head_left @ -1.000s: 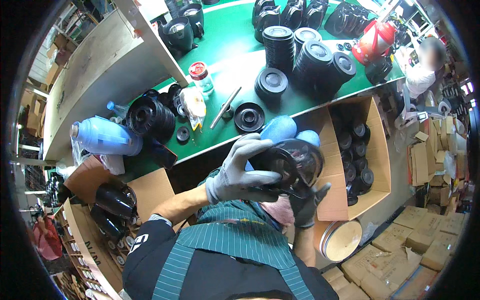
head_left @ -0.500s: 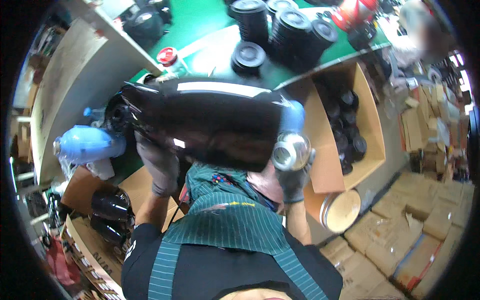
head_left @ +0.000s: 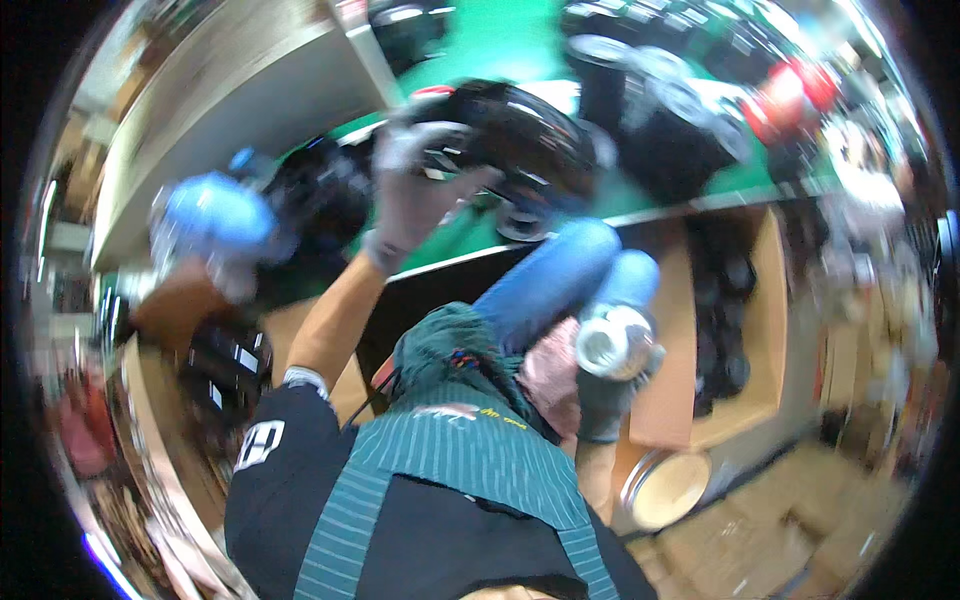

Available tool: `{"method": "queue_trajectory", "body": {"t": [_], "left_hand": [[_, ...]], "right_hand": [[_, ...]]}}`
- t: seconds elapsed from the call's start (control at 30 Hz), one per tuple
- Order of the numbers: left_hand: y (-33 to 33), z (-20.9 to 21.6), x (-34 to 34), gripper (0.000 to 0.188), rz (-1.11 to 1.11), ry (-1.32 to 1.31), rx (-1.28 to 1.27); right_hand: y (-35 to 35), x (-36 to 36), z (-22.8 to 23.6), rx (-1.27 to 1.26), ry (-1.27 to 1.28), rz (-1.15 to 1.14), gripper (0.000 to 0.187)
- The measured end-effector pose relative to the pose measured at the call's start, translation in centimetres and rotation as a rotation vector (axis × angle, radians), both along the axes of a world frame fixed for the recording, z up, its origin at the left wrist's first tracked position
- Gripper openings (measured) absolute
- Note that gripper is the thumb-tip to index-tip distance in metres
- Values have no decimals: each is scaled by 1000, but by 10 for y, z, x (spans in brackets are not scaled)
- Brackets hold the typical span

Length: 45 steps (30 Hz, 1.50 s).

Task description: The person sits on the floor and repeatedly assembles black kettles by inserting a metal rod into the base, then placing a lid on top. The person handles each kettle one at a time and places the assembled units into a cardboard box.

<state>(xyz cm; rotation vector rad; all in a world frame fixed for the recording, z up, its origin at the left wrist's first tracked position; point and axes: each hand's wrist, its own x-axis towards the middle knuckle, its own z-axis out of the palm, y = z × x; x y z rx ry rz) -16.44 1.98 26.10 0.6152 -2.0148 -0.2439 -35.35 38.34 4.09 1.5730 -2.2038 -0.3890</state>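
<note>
My left hand (head_left: 425,185), in a pale glove, reaches over the bench edge. Its fingers are closed around the end of a large glossy black cylindrical shell (head_left: 530,140), which blurs with motion. In its dark-gloved grip, my right hand (head_left: 612,402) holds a clear round thing with a white ring-shaped end (head_left: 612,345), beside my knee; its exact kind is unclear. A pink cloth (head_left: 550,370) lies on my lap.
Stacked black round parts (head_left: 665,110) and a red object (head_left: 790,100) stand on the green bench (head_left: 490,40). An open carton (head_left: 765,340) of black parts is at right, near a round stool (head_left: 670,490). Blue wrapped bundle (head_left: 220,220) and glossy black pieces (head_left: 230,365) are at left.
The black shell has gone from across my lap up and away over the bench, my left hand moving with it. My right hand keeps the clear round thing. The view has shifted.
</note>
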Motion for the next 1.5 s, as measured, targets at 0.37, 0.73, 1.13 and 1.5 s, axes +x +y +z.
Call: {"method": "queue_trajectory", "body": {"t": [0.37, 0.73, 1.13, 1.5], "left_hand": [[190, -45, 280, 33, 1075, 761, 554], [167, -92, 558, 80, 2144, 374, -142], [159, -32, 416, 71, 1605, -107, -136], [309, -32, 251, 56, 626, 84, 584]], "right_hand": [[-86, -20, 71, -586, -2339, 159, 74], [-119, 62, 88, -324, -3156, -455, 82], [-163, 160, 131, -29, -3013, -532, 85], [-156, 258, 105, 122, -2825, -137, 60]]}}
